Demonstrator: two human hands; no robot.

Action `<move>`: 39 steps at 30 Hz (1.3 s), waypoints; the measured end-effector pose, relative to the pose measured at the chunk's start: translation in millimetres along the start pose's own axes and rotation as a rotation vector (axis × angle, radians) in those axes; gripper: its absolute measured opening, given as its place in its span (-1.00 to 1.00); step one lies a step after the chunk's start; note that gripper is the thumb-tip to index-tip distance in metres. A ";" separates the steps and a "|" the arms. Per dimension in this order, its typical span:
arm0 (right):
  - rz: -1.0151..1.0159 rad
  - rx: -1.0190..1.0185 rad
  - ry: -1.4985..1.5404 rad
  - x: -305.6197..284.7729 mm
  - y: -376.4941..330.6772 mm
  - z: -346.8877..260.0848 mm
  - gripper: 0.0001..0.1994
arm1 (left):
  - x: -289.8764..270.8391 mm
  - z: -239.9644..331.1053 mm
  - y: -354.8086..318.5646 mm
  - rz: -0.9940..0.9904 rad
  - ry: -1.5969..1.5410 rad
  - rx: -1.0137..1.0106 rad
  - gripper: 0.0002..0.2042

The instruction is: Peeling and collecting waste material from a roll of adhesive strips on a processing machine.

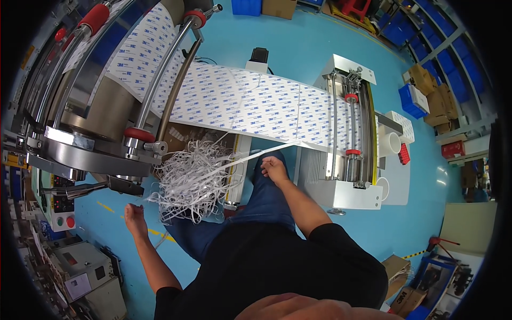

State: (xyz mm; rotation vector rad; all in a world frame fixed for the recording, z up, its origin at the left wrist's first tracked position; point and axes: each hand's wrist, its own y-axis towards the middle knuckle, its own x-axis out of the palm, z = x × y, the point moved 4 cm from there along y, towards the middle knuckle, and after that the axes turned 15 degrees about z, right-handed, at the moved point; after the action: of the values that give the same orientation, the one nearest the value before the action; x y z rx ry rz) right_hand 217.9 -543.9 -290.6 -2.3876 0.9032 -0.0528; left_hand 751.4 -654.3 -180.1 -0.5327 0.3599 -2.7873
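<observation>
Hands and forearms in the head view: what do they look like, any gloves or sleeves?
The left hand and right hand wear no gloves. The left forearm and right forearm are uncovered below short black sleeves. No watch or cable shows; rings are too small to tell.

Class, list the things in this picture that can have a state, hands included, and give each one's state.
Printed sheet: stretched out between the two machines.
Loose strip: long, running from the sheet's near edge towards the pile.
Strip pile: tangled, heaped.
Left hand: curled, nothing visible in it.
Right hand: curled, nothing clearly visible in it.
Red button: cannot tell if pressed.
</observation>
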 end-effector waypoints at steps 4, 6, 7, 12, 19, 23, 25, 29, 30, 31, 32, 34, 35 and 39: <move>0.021 -0.040 0.020 13.1 6.5 3.3 -0.86 | -46.7 -23.5 27.4 0.368 -0.100 -0.124 -0.80; 0.017 -0.038 0.035 15.3 7.1 3.5 -0.86 | -57.8 -30.5 31.4 0.486 -0.271 -0.256 -0.78; 0.013 -0.034 0.044 15.4 7.3 4.5 -0.86 | -63.4 -35.1 34.5 0.485 -0.271 -0.254 -0.78; 0.002 -0.023 0.028 19.0 3.6 -0.2 -0.87 | -64.0 -39.7 32.5 0.658 -0.104 -0.281 -0.72; 0.003 -0.055 0.018 18.4 10.2 3.9 -0.84 | 204.1 11.4 -72.1 -0.157 0.933 0.797 -0.85; 0.006 -0.043 0.016 15.5 -0.9 -1.1 -0.85 | 305.0 -34.2 -76.1 -0.332 0.792 0.596 -0.68; -0.009 -0.003 0.010 16.1 -5.6 -2.7 -0.91 | 323.7 -48.6 -67.2 -0.394 0.667 0.301 -0.68; 0.011 -0.019 0.027 11.3 -1.7 -1.6 -0.91 | 333.5 -44.5 -65.2 -0.527 0.663 -0.031 -0.70; 0.011 -0.011 0.038 11.4 -0.1 -1.8 -0.90 | 329.4 -42.1 -63.6 -0.520 0.772 -0.032 -0.71; 0.011 -0.003 0.048 12.4 1.4 -1.8 -0.90 | 325.1 -39.9 -63.0 -0.522 0.778 -0.030 -0.71; 0.011 -0.001 0.053 13.1 3.3 -1.7 -0.90 | 321.4 -31.4 -61.8 -0.464 0.774 0.172 -0.73; 0.002 -0.022 0.035 16.9 6.0 -1.6 -0.89 | 313.5 -14.4 -62.8 -0.405 0.769 0.376 -0.74; -0.001 -0.023 0.037 17.7 7.6 -1.3 -0.89 | 310.2 -3.4 -64.7 -0.353 0.840 0.421 -0.75; -0.003 -0.021 0.047 24.6 9.6 -1.4 -0.86 | 283.6 4.2 -45.4 -0.254 0.989 0.598 -0.78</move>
State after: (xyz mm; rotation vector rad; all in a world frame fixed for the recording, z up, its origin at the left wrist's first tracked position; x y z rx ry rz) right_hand 230.8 -565.6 -298.5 -2.4158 0.9265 -0.1013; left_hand 489.6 -702.6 -72.1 1.0130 -0.3955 -2.9588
